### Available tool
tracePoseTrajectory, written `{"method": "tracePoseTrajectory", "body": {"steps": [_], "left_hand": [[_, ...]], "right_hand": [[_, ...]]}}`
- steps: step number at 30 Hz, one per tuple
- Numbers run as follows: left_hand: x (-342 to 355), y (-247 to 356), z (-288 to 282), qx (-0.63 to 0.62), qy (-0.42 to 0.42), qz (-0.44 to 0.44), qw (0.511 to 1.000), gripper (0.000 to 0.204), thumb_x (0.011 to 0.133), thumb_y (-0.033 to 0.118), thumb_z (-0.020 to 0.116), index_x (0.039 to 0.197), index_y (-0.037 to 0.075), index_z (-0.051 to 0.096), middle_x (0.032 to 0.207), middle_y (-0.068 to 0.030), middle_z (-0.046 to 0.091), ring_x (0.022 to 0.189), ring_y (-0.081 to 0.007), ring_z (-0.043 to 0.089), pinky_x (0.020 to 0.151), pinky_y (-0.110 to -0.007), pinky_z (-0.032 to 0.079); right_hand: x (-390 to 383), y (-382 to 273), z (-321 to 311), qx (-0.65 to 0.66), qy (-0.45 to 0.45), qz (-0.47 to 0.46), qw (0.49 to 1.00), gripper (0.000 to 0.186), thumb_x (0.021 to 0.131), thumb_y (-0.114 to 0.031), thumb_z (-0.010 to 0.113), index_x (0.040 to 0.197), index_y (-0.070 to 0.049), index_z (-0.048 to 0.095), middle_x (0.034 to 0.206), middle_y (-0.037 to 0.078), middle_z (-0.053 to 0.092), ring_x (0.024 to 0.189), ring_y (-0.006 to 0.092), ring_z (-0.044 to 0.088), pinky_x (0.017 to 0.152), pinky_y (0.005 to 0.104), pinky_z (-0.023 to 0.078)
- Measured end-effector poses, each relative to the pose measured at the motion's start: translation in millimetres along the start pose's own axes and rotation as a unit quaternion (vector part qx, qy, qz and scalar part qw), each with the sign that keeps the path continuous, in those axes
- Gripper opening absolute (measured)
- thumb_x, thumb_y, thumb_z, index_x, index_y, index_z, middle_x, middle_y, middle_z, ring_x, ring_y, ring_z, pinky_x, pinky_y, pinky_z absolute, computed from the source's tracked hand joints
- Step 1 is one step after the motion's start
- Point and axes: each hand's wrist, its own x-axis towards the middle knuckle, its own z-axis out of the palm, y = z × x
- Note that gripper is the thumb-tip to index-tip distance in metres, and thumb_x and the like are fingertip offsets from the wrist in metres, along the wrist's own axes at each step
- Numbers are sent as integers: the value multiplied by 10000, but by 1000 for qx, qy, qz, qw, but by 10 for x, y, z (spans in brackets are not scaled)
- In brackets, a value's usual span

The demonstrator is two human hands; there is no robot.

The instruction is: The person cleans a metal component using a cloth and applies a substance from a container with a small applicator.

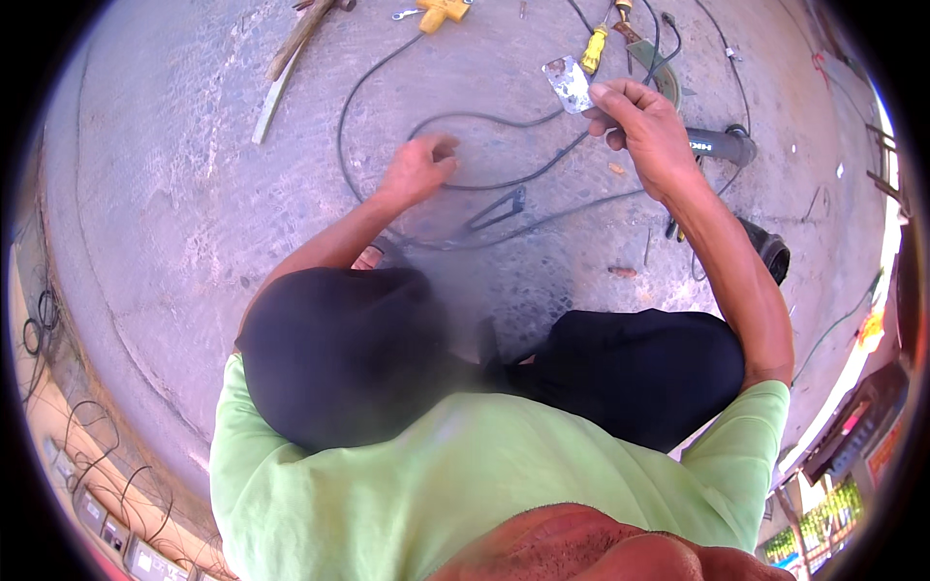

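Note:
Between the thumb and fingers of my right hand is a small flat plate with rounded corners, silvery with dark worn patches. It is held up at the far right, near a yellow cable connector. My left hand hovers at the middle left with its fingers loosely bent and a gap to the thumb; I see nothing in it. A dark cable loops over the ground beside it. Right of my right hand lies a dark cylindrical power tool, partly hidden by the wrist.
A yellow multi-way socket and wooden sticks lie at the far side. A small black angled bracket rests between my knees and the cable loop. A dark hollow cylinder is beyond my right forearm. Thin wires run along the left edge.

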Motion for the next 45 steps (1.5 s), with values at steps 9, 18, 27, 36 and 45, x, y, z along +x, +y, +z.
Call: {"method": "tracePoseTrajectory", "body": {"steps": [9, 18, 27, 36, 45], "left_hand": [[-7, -269, -683, -29, 149, -85, 985, 318, 874, 209, 680, 1118, 10, 721, 1029, -169, 745, 952, -255, 723, 852, -347, 546], [262, -378, -1153, 14, 189, -61, 980, 326, 891, 225, 673, 1133, 11, 717, 1054, -165, 743, 982, -256, 717, 874, -347, 537], [549, -618, -1402, 162, 193, 42, 967, 305, 901, 204, 653, 1143, 23, 689, 1130, -188, 678, 1059, -334, 656, 947, -406, 492], [627, -1099, -1214, 252, 264, 200, 909, 384, 857, 189, 718, 1219, 92, 634, 1272, -114, 612, 1193, -321, 557, 997, -456, 415], [596, -1042, -1281, 232, 243, 147, 930, 432, 836, 253, 737, 1232, 122, 623, 1315, -78, 587, 1256, -299, 510, 1023, -458, 376]], "right_hand": [[41, -9, 108, 17, -39, 0, 999, 248, 959, -318, 665, 1005, -75, 686, 880, -4, 683, 764, 58, 607, 638, 219, 411], [53, 10, 135, -24, -65, -20, 997, 237, 981, -314, 641, 991, -82, 688, 850, -15, 681, 733, 29, 583, 634, 199, 411], [246, -526, -462, -62, 43, -153, 985, 248, 1009, -321, 619, 979, -86, 693, 817, -11, 665, 738, 52, 586, 666, 213, 431], [77, -666, -833, 92, 190, 37, 977, 219, 994, -236, 623, 1099, -46, 656, 932, 37, 684, 764, 80, 589, 664, 227, 428], [62, -1440, -41, 89, 152, 95, 980, 199, 986, -265, 639, 1001, -68, 663, 861, 11, 670, 728, 69, 580, 646, 228, 423]]}}
